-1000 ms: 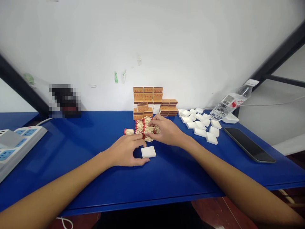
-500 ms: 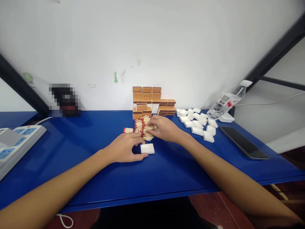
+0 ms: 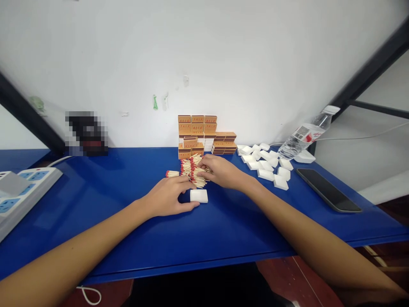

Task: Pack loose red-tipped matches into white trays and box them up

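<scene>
A small white matchbox tray (image 3: 199, 196) lies on the blue table (image 3: 230, 232). My left hand (image 3: 169, 196) steadies it from the left, with the thumb at its near edge and the fingers at its far left corner. Just beyond it is a heap of red-tipped matches (image 3: 193, 170). My right hand (image 3: 220, 171) reaches into the heap's right side, thumb and fingers drawn together around some matches that are partly hidden. A smaller bunch of matches (image 3: 172, 174) lies to the left of the heap.
Stacked orange matchboxes (image 3: 197, 123) stand against the wall behind the heap. Several loose white trays (image 3: 265, 174) are spread at the right, near a leaning water bottle (image 3: 303, 134) and a phone (image 3: 327, 189). At the far left is a power strip (image 3: 41, 179).
The tray and my left hand have shifted very slightly away from me. My right hand stays at the match heap, its fingers nearly unchanged.
</scene>
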Motion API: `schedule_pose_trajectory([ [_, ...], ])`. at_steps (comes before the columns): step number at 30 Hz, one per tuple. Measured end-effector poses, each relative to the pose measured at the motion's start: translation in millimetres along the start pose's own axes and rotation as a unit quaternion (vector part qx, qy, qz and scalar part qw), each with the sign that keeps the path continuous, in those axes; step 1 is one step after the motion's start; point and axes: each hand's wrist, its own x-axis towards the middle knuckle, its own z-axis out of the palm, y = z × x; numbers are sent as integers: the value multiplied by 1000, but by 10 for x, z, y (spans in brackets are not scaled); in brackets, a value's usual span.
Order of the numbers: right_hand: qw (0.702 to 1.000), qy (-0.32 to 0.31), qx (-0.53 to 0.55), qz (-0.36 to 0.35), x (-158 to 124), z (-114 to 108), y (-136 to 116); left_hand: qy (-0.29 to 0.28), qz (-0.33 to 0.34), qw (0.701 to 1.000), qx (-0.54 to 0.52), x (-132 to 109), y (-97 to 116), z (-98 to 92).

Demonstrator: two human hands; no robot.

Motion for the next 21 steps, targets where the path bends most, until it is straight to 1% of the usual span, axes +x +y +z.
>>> schedule_pose_trajectory([
  [8, 1000, 5, 18, -5, 10, -9, -29, -7, -3, 1000, 27, 3, 38, -11],
  [21, 998, 40, 43, 2, -51, 64, -8, -12, -29, 999, 18, 9, 39, -12],
])
